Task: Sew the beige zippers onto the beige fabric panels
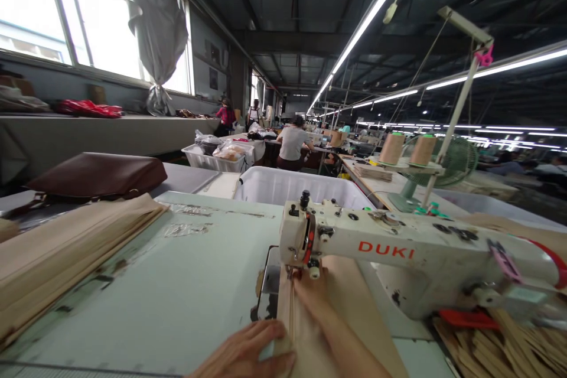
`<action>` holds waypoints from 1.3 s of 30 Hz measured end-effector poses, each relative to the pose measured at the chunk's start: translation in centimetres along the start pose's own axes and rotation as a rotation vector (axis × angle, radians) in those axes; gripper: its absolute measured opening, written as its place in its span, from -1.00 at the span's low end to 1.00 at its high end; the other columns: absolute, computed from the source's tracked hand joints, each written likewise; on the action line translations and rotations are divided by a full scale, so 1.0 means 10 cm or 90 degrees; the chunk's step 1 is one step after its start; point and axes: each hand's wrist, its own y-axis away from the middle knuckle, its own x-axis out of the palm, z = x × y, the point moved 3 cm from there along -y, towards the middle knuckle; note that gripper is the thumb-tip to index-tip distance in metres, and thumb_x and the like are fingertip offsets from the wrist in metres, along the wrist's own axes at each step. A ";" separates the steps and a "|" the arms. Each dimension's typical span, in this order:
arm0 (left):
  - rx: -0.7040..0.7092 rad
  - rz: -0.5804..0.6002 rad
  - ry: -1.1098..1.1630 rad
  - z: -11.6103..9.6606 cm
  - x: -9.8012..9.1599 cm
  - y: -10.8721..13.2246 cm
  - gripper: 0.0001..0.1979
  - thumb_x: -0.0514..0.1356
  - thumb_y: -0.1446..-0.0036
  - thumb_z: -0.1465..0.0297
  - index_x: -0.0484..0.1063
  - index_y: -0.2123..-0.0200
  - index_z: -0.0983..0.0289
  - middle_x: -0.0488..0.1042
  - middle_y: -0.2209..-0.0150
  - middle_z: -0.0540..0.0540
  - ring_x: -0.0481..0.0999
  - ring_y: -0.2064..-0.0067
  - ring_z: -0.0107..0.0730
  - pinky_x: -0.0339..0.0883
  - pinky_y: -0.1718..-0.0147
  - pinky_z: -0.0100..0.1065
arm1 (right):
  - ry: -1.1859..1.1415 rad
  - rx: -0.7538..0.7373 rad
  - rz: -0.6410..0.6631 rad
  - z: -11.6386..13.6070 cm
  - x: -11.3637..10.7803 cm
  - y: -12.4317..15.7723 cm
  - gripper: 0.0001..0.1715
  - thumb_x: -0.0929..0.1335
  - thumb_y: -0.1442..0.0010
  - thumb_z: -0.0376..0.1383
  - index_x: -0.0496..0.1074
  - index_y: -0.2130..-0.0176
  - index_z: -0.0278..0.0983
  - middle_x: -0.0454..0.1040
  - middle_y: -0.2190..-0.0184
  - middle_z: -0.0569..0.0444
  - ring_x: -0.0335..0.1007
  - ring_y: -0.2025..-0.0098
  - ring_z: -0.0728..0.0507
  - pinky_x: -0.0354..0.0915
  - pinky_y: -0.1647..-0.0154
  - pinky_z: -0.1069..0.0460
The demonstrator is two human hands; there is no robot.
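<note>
A beige fabric panel (354,307) with a seam or folded strip along its left side lies under the needle of a white sewing machine (345,242) marked DUKI. My left hand (248,349) rests on the left edge of the panel, in front of the needle, fingers stretched out and touching the cloth. On top of the panel, my right hand (312,290) reaches forward beside the presser foot (290,271). Its fingertips are close to the needle, and the machine head partly hides them. A metal plate (269,283) sits left of the foot.
Stacked beige panels (71,248) lie at left, with a brown leather bag (100,176) behind. A white bin (292,186) stands beyond the table. Thread cones (392,149) and a green fan (452,159) are at right, above beige pieces (491,345). A seated person (292,144) works farther back.
</note>
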 end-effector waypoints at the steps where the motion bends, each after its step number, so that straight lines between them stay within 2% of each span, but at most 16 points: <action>1: -0.012 0.012 -0.002 0.00 0.03 0.01 -0.60 0.06 -0.36 0.31 0.27 -0.23 -0.04 0.42 -0.13 0.10 0.44 -0.12 -0.18 0.38 -0.12 -0.24 | -0.002 -0.006 0.008 0.00 -0.05 0.01 -0.76 0.29 -0.23 -0.38 0.57 0.28 -0.22 0.55 0.15 -0.13 0.44 -0.03 -0.34 0.34 0.05 -0.14; 4: -0.033 0.039 0.023 0.00 0.12 0.05 -0.52 0.11 -0.29 0.41 0.23 -0.26 0.06 0.36 -0.17 0.13 0.35 -0.20 -0.16 0.24 -0.24 -0.16 | -0.006 -0.040 0.054 -0.06 -0.26 0.24 -0.80 0.32 -0.25 -0.31 0.54 0.16 -0.26 0.52 0.07 -0.12 0.42 -0.03 -0.29 0.35 0.02 -0.11; 8: -0.022 0.020 0.048 0.04 0.19 0.11 -0.41 0.15 -0.25 0.44 0.14 -0.32 0.05 0.31 -0.23 0.12 0.28 -0.27 -0.14 0.20 -0.27 -0.16 | -0.080 -0.178 0.092 -0.09 -0.50 0.86 -0.70 0.31 -0.27 -0.37 0.45 0.00 -0.22 0.49 -0.01 0.00 0.40 -0.06 -0.15 0.29 -0.13 -0.04; 11: -0.021 0.009 0.032 0.08 0.22 0.15 -0.40 0.16 -0.25 0.42 0.15 -0.32 0.03 0.31 -0.26 0.10 0.30 -0.27 -0.12 0.21 -0.27 -0.14 | -0.120 -0.283 0.014 -0.08 -0.50 1.23 -0.64 0.25 -0.31 -0.40 0.41 -0.07 -0.24 0.49 -0.06 0.03 0.37 -0.14 -0.14 0.19 -0.26 -0.11; 13: -0.020 0.007 0.013 0.10 0.22 0.15 -0.38 0.17 -0.25 0.41 0.13 -0.34 0.03 0.29 -0.28 0.10 0.29 -0.28 -0.11 0.21 -0.26 -0.14 | -0.100 -0.304 -0.063 -0.08 -0.42 1.32 -0.62 0.22 -0.34 -0.40 0.40 -0.10 -0.27 0.49 -0.08 0.03 0.37 -0.16 -0.14 0.13 -0.30 -0.12; 15: -0.018 0.003 0.001 0.12 0.20 0.13 -0.36 0.18 -0.24 0.39 0.10 -0.35 0.02 0.28 -0.29 0.08 0.30 -0.28 -0.12 0.21 -0.26 -0.15 | -0.085 -0.310 -0.113 -0.09 -0.34 1.31 -0.63 0.21 -0.36 -0.38 0.40 -0.10 -0.27 0.51 -0.07 0.04 0.39 -0.14 -0.12 0.11 -0.31 -0.10; 17: -0.014 0.001 -0.002 0.14 0.17 0.10 -0.34 0.20 -0.23 0.37 0.09 -0.35 0.00 0.30 -0.28 0.05 0.32 -0.26 -0.13 0.22 -0.26 -0.17 | -0.076 -0.312 -0.129 -0.11 -0.27 1.26 -0.63 0.21 -0.38 -0.35 0.42 -0.09 -0.26 0.52 -0.06 0.04 0.41 -0.12 -0.12 0.09 -0.33 -0.10; 22: -0.028 0.016 0.022 0.25 0.13 0.00 -0.36 0.21 -0.24 0.35 0.12 -0.35 0.00 0.30 -0.28 0.06 0.33 -0.26 -0.11 0.22 -0.26 -0.15 | -0.063 -0.322 -0.100 -0.14 -0.23 1.12 -0.61 0.20 -0.39 -0.33 0.41 -0.12 -0.26 0.49 -0.10 0.02 0.38 -0.15 -0.13 0.02 -0.37 -0.12; 25: -0.030 0.030 0.036 0.33 0.14 -0.07 -0.32 0.21 -0.23 0.33 0.07 -0.37 0.03 0.28 -0.29 0.10 0.31 -0.27 -0.08 0.19 -0.27 -0.10 | -0.051 -0.319 -0.053 -0.16 -0.25 1.03 -0.60 0.21 -0.38 -0.36 0.40 -0.14 -0.25 0.46 -0.12 0.02 0.37 -0.16 -0.14 0.05 -0.36 -0.14; 28: -0.026 0.039 0.048 0.40 0.14 -0.13 -0.30 0.22 -0.20 0.35 0.07 -0.37 0.04 0.29 -0.27 0.11 0.31 -0.26 -0.08 0.23 -0.24 -0.11 | -0.033 -0.320 0.037 -0.17 -0.25 0.92 -0.56 0.21 -0.35 -0.40 0.37 -0.18 -0.24 0.42 -0.17 0.04 0.33 -0.20 -0.17 0.12 -0.33 -0.19; 31: -0.032 0.043 0.051 0.47 0.14 -0.18 -0.30 0.22 -0.19 0.34 0.07 -0.37 0.04 0.29 -0.27 0.12 0.30 -0.26 -0.06 0.18 -0.27 -0.06 | -0.025 -0.308 0.106 -0.17 -0.26 0.80 -0.54 0.20 -0.35 -0.41 0.35 -0.19 -0.26 0.39 -0.19 0.03 0.30 -0.22 -0.21 0.14 -0.31 -0.26; 35: -0.024 0.053 0.044 0.59 0.16 -0.25 -0.31 0.22 -0.19 0.31 0.10 -0.36 0.05 0.30 -0.25 0.16 0.31 -0.25 -0.02 0.13 -0.28 0.02 | -0.021 -0.271 0.157 -0.14 -0.27 0.66 -0.53 0.18 -0.37 -0.40 0.33 -0.21 -0.28 0.36 -0.21 -0.01 0.29 -0.22 -0.25 0.14 -0.28 -0.36; 39: -0.024 0.067 0.043 0.70 0.16 -0.33 -0.32 0.22 -0.20 0.27 0.11 -0.35 0.05 0.26 -0.28 0.17 0.30 -0.26 0.03 0.09 -0.28 0.09 | -0.033 -0.260 0.181 -0.12 -0.28 0.54 -0.49 0.17 -0.39 -0.39 0.26 -0.27 -0.17 0.31 -0.25 0.03 0.26 -0.24 -0.25 0.11 -0.28 -0.39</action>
